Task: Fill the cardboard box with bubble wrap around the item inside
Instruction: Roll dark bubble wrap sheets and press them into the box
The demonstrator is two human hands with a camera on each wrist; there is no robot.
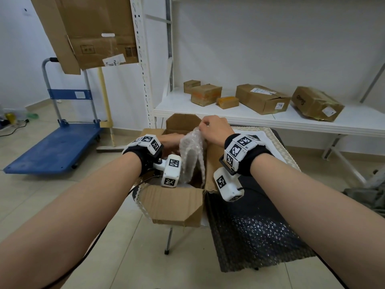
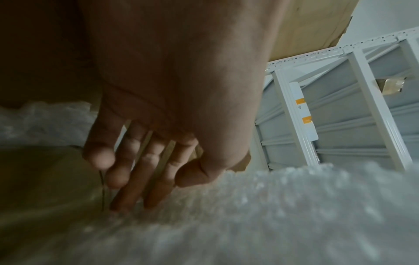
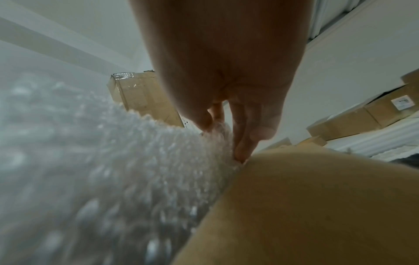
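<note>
An open cardboard box (image 1: 173, 203) stands on a small table in front of me, flaps spread. A folded sheet of clear bubble wrap (image 1: 191, 151) stands upright in it and sticks out above the rim. My right hand (image 1: 210, 126) pinches the sheet's top edge; the right wrist view shows the right hand (image 3: 217, 132) with thumb and fingers closed on the bubble wrap (image 3: 113, 161) beside a box flap (image 3: 317, 206). My left hand (image 1: 170, 139) reaches into the box left of the sheet. There the left hand (image 2: 145, 179) points straight fingers down between bubble wrap (image 2: 272, 215) and box wall (image 2: 45, 179). The item inside is hidden.
A dark bubble-wrap sheet (image 1: 256, 226) lies over the table to the right of the box. Behind stands a white shelf (image 1: 270, 119) with several closed cardboard parcels (image 1: 260, 99). A blue platform trolley (image 1: 54, 147) is on the floor at left, under hanging flattened cardboard (image 1: 89, 32).
</note>
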